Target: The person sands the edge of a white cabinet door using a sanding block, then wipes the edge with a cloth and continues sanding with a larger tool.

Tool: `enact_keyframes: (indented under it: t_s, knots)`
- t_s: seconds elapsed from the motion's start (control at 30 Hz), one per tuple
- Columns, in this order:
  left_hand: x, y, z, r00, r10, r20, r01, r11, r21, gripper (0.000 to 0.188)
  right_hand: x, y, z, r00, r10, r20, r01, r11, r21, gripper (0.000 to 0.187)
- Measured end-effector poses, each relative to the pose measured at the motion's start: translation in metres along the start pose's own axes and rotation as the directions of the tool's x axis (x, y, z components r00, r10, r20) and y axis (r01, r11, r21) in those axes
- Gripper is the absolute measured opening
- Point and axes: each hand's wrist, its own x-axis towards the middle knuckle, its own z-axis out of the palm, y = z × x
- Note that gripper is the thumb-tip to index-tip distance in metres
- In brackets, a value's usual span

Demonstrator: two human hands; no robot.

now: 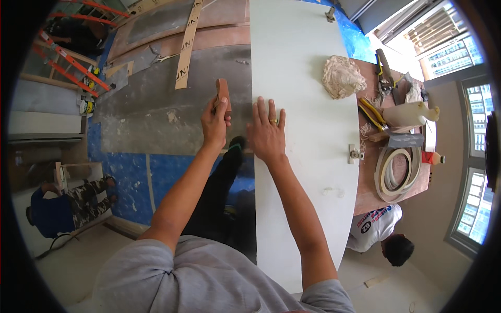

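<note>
A long white door panel [308, 203] lies in front of me, with a metal cup hinge [356, 154] on its right edge and another hinge [330, 14] at its far end. Flat on the panel, close to its left edge, rests my right hand [270, 133], fingers stretched out and a ring on one of them. My left hand [214, 125] is closed around a narrow reddish-brown block [223, 89], held upright just left of that edge. The block's lower part is hidden in my fingers, and its exact kind is unclear.
Right of the panel, a board carries a bundled cloth [343, 77], snips [384, 78], yellow-handled pliers [372, 113] and coiled edging strips [395, 175]. One person [378, 229] is low at right, another [70, 206] at left. An orange ladder [68, 60] stands far left.
</note>
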Motion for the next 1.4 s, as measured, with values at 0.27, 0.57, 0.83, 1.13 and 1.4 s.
enact_keyframes:
  t_s: [0.27,0.57,0.83,1.13,1.4]
  knots:
    - [0.055,0.006,-0.005,1.0,0.011,-0.018,-0.01,0.998,0.064,0.05,0.09,0.015,0.01,0.998,-0.056,-0.001,0.056,0.994,-0.092,0.059]
    - [0.077,0.002,-0.012,0.999,0.008,0.045,-0.011,0.997,0.081,0.057,0.149,0.019,0.008,0.991,-0.076,0.111,0.086,0.993,-0.087,0.063]
    - [0.105,0.007,-0.021,0.998,-0.057,-0.01,0.058,0.993,0.103,0.055,0.22,0.028,0.027,0.997,-0.057,0.052,0.062,0.992,-0.111,0.065]
    - [0.138,0.017,-0.03,0.992,-0.115,-0.047,0.119,0.988,0.101,0.057,0.31,0.051,0.053,0.99,-0.099,-0.098,0.085,0.987,-0.138,0.062]
    - [0.169,0.017,-0.049,0.988,-0.153,-0.033,0.156,0.98,0.121,0.061,0.383,0.059,0.057,0.999,-0.024,-0.029,0.02,0.993,-0.115,0.066]
